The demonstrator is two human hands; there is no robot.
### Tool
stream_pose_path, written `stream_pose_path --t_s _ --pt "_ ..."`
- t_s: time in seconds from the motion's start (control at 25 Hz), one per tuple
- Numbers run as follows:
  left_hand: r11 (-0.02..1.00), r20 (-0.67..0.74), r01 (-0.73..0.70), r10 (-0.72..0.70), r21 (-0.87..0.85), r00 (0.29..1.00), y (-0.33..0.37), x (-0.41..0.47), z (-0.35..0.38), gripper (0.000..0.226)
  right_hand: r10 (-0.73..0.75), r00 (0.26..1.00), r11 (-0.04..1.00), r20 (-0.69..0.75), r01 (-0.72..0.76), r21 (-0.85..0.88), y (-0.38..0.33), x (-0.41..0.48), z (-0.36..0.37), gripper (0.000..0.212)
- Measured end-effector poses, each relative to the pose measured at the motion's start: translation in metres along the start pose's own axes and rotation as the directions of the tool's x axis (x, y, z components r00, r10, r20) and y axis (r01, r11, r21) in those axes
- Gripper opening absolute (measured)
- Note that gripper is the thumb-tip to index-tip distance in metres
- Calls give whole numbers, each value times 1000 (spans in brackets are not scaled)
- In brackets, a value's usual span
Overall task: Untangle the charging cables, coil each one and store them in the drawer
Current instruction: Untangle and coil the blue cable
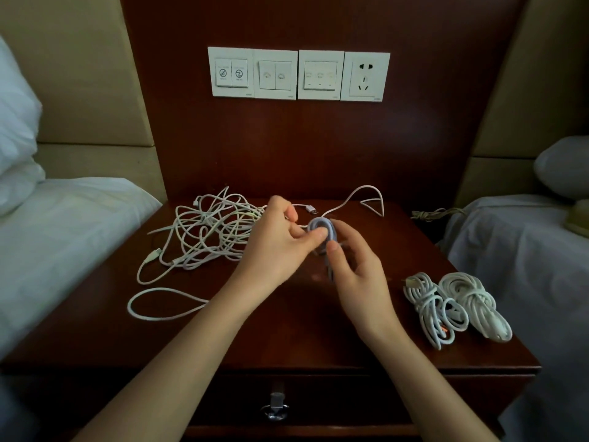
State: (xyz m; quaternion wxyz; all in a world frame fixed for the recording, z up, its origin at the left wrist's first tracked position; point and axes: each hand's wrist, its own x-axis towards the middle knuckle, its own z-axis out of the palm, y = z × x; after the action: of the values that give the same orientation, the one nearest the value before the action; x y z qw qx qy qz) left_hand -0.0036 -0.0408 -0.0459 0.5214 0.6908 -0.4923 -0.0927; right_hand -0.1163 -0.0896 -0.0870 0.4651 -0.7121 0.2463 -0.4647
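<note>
- Currently left hand (277,247) and right hand (357,275) both pinch the small coil (322,230).
- Risk: slackened grip lets it spring open; trailing end could snag the tangle (207,231).

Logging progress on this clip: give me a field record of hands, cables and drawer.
left hand: pinches the coil in progress
right hand: holds the same cable just below the coil
tangled pile: on the nightstand, left of the hands, not yet sorted
finished coils: two, side by side at the right front
drawer: closed
stage: coiling the third cable
</note>
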Motion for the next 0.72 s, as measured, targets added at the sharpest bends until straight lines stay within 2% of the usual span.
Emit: stream_pose_path --t_s 0.08,0.2,0.28,0.36,0.44,0.56,0.72 --pt "999 31 41 -40 -25 999 -4 4 -5 28 11 998 998 58 -14 58 -3 -2 0 30" --pt "978 41 -108 103 178 994 -6 5 -14 18 42 993 986 106 -59 159 -9 -3 0 27" --pt "986 134 -159 151 57 979 -4 5 -17 11 45 993 981 110 -65 183 -14 -1 -1 25" --pt "985 289 -44 91 -166 953 -1 5 -18 13 43 993 980 106 -63 187 -17 -1 1 25" --pt "953 399 49 78 -298 914 -3 5 -18 27 50 996 976 76 -65 207 -18 -1 2 27" --pt "928 303 6 116 -374 946 -5 3 -16 28 50 997 972 58 -62 227 -20 -1 -1 28" --pt "911 163 52 18 -410 986 -5 1 -5 12 34 997 989 71 -44 142 -21 2 -5 28"
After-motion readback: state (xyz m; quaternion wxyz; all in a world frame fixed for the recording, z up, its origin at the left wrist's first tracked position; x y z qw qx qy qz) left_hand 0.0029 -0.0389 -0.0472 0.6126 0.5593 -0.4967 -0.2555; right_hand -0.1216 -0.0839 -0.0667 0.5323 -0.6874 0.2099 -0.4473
